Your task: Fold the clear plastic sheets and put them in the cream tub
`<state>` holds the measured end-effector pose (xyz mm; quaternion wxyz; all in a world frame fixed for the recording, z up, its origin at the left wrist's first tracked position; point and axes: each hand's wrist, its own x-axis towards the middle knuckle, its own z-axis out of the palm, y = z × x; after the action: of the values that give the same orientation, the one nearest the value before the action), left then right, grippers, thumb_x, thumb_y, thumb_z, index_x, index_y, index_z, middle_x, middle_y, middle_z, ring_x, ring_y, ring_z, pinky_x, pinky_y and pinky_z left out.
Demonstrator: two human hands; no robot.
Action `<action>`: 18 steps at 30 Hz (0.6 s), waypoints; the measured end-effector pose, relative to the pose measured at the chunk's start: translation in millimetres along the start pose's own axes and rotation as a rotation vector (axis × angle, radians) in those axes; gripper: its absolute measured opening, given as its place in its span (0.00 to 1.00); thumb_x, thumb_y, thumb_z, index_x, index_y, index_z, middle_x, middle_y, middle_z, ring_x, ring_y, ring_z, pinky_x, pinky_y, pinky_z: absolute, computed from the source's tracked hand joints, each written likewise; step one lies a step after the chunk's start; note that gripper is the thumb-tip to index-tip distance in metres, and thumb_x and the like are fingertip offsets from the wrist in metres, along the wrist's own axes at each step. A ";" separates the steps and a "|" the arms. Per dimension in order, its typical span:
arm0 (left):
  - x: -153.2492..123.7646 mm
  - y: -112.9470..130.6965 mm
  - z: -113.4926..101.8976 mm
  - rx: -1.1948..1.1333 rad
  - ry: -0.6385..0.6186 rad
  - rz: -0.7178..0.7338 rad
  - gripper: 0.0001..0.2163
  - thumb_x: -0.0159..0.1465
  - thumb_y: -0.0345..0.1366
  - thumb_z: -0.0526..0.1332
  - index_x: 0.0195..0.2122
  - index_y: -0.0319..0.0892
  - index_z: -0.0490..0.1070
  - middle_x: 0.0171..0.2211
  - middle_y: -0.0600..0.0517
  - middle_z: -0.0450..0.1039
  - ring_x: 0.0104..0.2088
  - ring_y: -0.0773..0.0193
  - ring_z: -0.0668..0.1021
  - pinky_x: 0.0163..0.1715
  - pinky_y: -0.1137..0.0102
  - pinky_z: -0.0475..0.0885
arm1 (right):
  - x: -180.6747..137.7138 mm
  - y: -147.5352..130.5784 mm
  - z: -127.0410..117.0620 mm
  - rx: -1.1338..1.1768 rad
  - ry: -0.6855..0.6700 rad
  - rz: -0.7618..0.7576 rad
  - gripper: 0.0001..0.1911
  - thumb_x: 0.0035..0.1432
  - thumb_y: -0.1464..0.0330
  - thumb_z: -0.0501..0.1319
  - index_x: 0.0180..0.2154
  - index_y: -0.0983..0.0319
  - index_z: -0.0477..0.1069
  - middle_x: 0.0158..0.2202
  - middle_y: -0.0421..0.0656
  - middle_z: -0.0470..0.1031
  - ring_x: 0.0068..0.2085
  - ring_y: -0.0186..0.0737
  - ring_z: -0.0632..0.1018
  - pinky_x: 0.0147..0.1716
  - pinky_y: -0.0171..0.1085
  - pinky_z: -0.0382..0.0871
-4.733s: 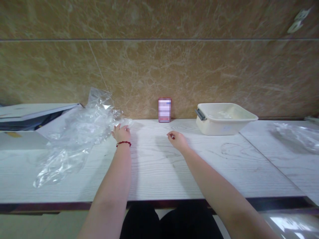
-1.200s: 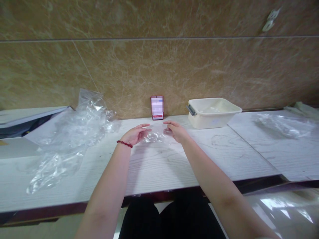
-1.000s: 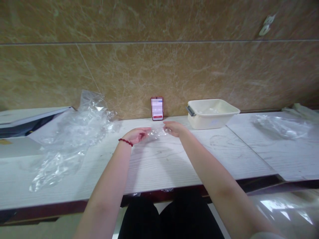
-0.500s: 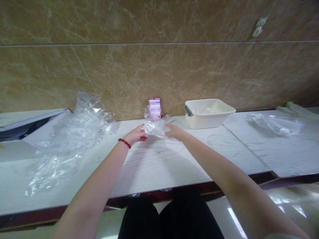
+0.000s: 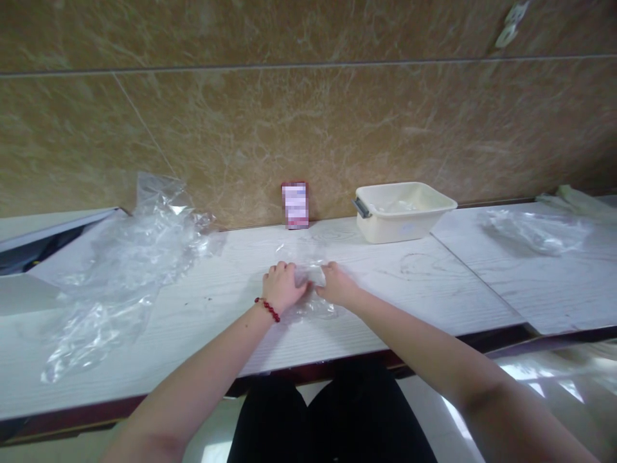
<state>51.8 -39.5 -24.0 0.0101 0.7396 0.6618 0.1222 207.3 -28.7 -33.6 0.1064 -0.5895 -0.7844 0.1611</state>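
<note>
A small clear plastic bag (image 5: 311, 289) lies crumpled on the white wooden table (image 5: 202, 321), held between both hands. My left hand (image 5: 283, 287), with a red bead bracelet at the wrist, has its fingers curled onto the bag's left side. My right hand (image 5: 335, 285) is closed on the bag's right side. The two hands almost touch above the middle of the bag. Part of the bag hangs out below them on the tabletop.
A big heap of clear plastic bags (image 5: 130, 257) covers the table's left. A small pink card (image 5: 295, 205) leans on the brown marble wall (image 5: 308, 128). A cream plastic tub (image 5: 402, 210) stands right of it. More clear plastic (image 5: 535, 230) lies far right.
Both hands have come down and toward me from the spot near the card, bringing the small bag onto the table. The bag, spread open before, is now bunched between closed fingers.
</note>
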 end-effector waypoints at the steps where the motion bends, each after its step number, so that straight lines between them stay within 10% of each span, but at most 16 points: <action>1: -2.0 4.5 1.0 0.017 -0.001 0.006 0.21 0.53 0.50 0.53 0.41 0.39 0.64 0.40 0.41 0.64 0.42 0.51 0.67 0.39 0.60 0.60 | -3.9 -1.3 1.0 -0.033 0.005 0.007 0.24 0.47 0.61 0.54 0.46 0.66 0.60 0.47 0.51 0.59 0.39 0.41 0.71 0.37 0.35 0.63; 6: 3.1 -0.2 4.2 -0.011 0.006 0.026 0.12 0.59 0.37 0.46 0.35 0.40 0.67 0.37 0.44 0.65 0.38 0.58 0.69 0.37 0.64 0.62 | -15.6 -5.5 2.0 -0.162 0.031 0.039 0.23 0.51 0.57 0.50 0.45 0.65 0.60 0.45 0.51 0.57 0.37 0.43 0.71 0.33 0.38 0.64; 12: 25.9 -67.8 -8.0 -0.139 -0.052 -0.195 0.09 0.57 0.36 0.50 0.30 0.40 0.67 0.29 0.47 0.70 0.32 0.61 0.72 0.32 0.70 0.64 | -20.0 -9.0 -2.0 -0.210 0.048 0.055 0.23 0.51 0.57 0.50 0.45 0.65 0.61 0.43 0.51 0.58 0.41 0.46 0.66 0.34 0.39 0.62; 18: 15.4 -80.6 -35.0 -0.028 0.150 -0.270 0.13 0.57 0.32 0.48 0.41 0.36 0.64 0.38 0.39 0.67 0.38 0.54 0.70 0.37 0.62 0.63 | -17.7 -9.1 -7.5 -0.265 0.142 0.064 0.29 0.50 0.54 0.50 0.50 0.64 0.57 0.43 0.53 0.59 0.43 0.48 0.62 0.38 0.42 0.58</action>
<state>-32.2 -19.6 -1.8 -0.0129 0.6326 0.7522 0.1839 206.8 -47.0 -22.8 0.0777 -0.6330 -0.7701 0.0174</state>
